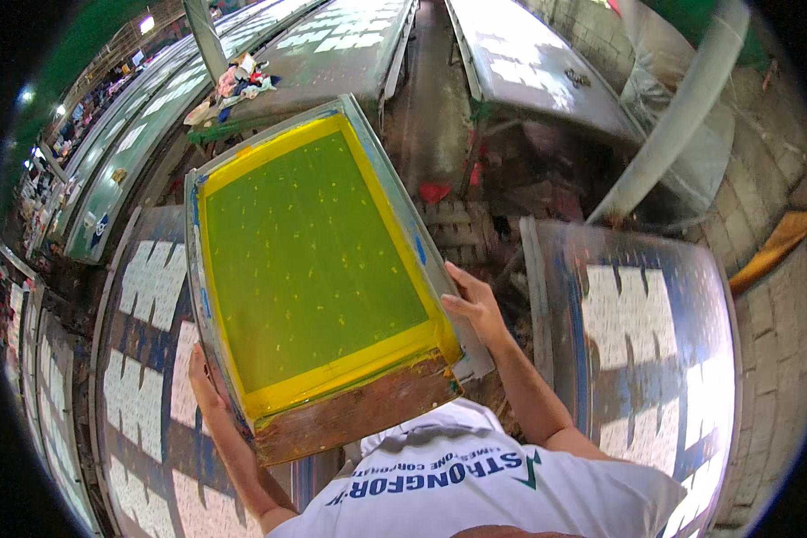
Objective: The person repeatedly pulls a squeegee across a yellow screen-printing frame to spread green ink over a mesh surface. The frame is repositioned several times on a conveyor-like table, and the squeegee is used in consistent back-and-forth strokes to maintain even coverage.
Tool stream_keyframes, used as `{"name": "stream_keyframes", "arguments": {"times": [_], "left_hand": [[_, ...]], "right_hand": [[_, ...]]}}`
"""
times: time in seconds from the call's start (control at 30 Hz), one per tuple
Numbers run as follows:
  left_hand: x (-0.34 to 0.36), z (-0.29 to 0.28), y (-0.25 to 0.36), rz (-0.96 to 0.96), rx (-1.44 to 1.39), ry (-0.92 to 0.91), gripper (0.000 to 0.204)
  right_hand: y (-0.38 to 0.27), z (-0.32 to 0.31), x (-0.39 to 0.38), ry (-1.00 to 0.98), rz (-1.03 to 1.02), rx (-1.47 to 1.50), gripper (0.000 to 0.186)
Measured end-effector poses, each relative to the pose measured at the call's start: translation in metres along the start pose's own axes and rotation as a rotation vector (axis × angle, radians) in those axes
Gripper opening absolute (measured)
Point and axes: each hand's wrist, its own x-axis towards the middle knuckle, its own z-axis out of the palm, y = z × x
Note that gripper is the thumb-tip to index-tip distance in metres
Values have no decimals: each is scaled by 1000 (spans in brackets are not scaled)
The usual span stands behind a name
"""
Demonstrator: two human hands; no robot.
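A screen printing frame (314,260) with green mesh, a yellow border, metal sides and a stained wooden bar at its near end is held up in front of my body, tilted a little. My left hand (208,390) grips its left side low down, fingers partly hidden behind it. My right hand (473,307) grips the right side, fingertips on the outer edge.
Printing tables (190,345) (690,296) with patterned white pieces flank me. Long tables (502,54) run ahead either side of an aisle. A cloth heap (242,81) lies ahead left. A slanted pole (655,134) and block wall (771,359) are on the right.
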Motion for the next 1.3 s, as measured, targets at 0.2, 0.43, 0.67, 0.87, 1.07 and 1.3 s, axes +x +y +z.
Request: {"name": "stream_keyframes", "arguments": {"times": [0.2,0.43,0.67,0.87,1.07,1.3], "left_hand": [[112,124,8,-7,86,-21,68],[219,267,11,7,89,-104,71],[306,403,53,22,131,-155,73],[385,497,65,39,39,-236,63],[510,622,55,125,218,-251,74],[639,748,41,14,139,-322,82]], "right_hand": [[-8,-51,132,28,33,60,91],[9,-121,305,25,-17,82,88],[-3,-173,470,22,-59,66,91],[-17,-199,584,25,-51,144,89],[-24,-224,712,68,-83,131,94],[-54,-263,824,166,-68,46,100]]}}
